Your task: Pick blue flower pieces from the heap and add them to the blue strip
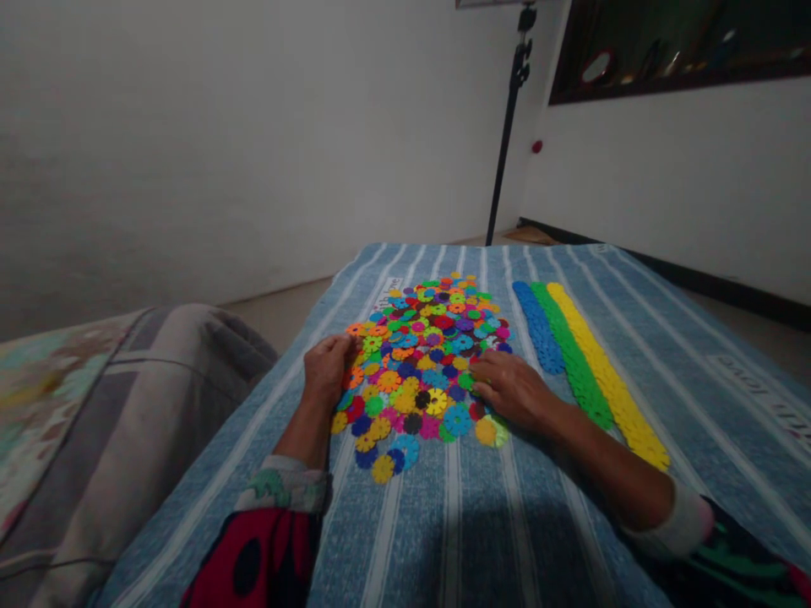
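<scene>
A heap of colourful flower-shaped plastic discs (437, 338) with notched edges lies spread on a blue striped cloth (418, 540). My left hand (328, 365) is at the heap's left edge, its fingers curled in beside orange discs; whatever the fingertips hold is hidden. On the opposite edge lies my right hand (516, 387), palm down, its fingers reaching left over the discs with a gap between them, near a green disc (466, 381). Nothing shows gripped in it. To its right are overlapping rows of sorted discs: a blue row (538, 328), a green row (570, 355) and a yellow row (608, 376).
A grey padded cover or blanket (183, 371) bulges at the left, beside the cloth-covered surface. Behind the far edge stands a black tripod pole (505, 143). White walls (253, 143) rise beyond, with a dark-framed window (690, 51) at upper right.
</scene>
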Available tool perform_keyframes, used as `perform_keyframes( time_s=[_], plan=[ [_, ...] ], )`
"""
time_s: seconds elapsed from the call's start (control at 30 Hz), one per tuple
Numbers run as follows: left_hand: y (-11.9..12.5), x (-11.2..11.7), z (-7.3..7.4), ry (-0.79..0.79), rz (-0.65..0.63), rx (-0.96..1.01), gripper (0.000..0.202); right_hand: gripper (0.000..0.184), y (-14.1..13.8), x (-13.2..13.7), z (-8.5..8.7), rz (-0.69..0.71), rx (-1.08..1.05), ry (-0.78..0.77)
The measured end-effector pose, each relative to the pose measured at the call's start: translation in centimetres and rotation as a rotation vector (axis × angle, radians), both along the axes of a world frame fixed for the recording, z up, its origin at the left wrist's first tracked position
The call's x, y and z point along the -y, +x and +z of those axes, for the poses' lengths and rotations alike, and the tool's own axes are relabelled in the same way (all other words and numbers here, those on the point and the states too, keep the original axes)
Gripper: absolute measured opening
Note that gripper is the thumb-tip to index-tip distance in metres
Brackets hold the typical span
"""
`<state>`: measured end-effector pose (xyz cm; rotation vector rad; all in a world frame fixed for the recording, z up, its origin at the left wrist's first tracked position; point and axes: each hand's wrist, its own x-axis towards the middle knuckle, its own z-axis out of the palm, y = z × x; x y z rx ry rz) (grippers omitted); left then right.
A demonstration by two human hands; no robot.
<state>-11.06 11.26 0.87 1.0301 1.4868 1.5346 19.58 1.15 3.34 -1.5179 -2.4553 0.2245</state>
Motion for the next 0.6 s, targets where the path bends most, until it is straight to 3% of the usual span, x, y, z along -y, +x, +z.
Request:
perform_keyframes(
  time_s=[0.13, 0.3, 0.6],
  plan=[
    [-0.1, -0.1, 0.0, -0.011, -0.004, -0.006, 0.023, 0.019, 1.6, 3.7, -1.0, 0.009, -0.023, 0.025],
    [0.2, 0.1, 0.4, -0.026, 0.018, 0.028, 0.019, 0.016, 2.7, 7.4, -2.5, -0.037, -0.054, 0.166],
    [0.0, 0.2, 0.8, -0.019, 0.037, -0.069, 0.018, 0.037, 1.2, 9.5, -5.3, -0.033, -0.049, 0.299]
  ],
)
